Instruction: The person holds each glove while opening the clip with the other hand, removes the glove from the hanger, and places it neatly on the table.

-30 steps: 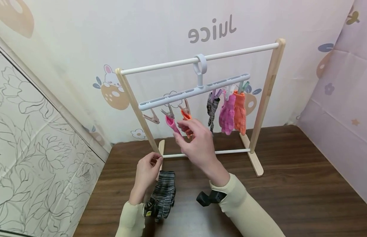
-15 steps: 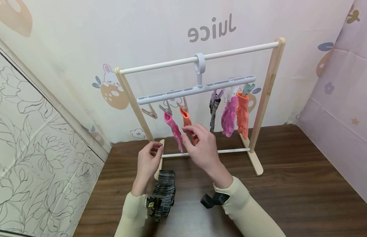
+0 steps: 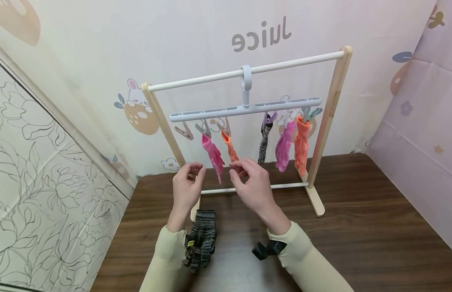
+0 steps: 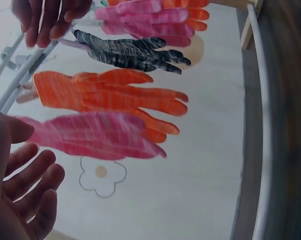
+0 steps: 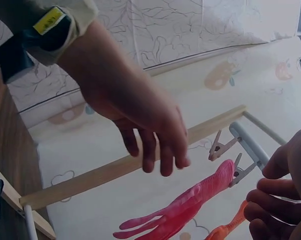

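Both hands hover in front of the rack and hold nothing, their fingers loosely bent. My left hand (image 3: pixel 186 186) is left of a hanging pink glove (image 3: pixel 213 154). The right hand (image 3: pixel 254 185) is just below an orange glove (image 3: pixel 230 149), in front of its lower end. Each of these gloves hangs by its cuff from a clothespin on a pale grey hanger (image 3: pixel 211 114). Further right hang a black-grey glove (image 3: pixel 264 142), a second pink glove (image 3: pixel 284 148) and a second orange glove (image 3: pixel 302 146). Another black-grey glove (image 3: pixel 203 235) lies flat on the table.
At the hanger's left end is a clothespin (image 3: pixel 184 132) without a glove. The wooden rack (image 3: pixel 330 105) has a white top rod (image 3: pixel 295 63) and a low white rod (image 3: pixel 289 186). A patterned curtain (image 3: pixel 196 36) backs the brown table (image 3: pixel 364 227).
My right hand has moved right and down, away from the pink glove, which now hangs in full view. The left hand has risen. The hanger has swung, its left end now higher.
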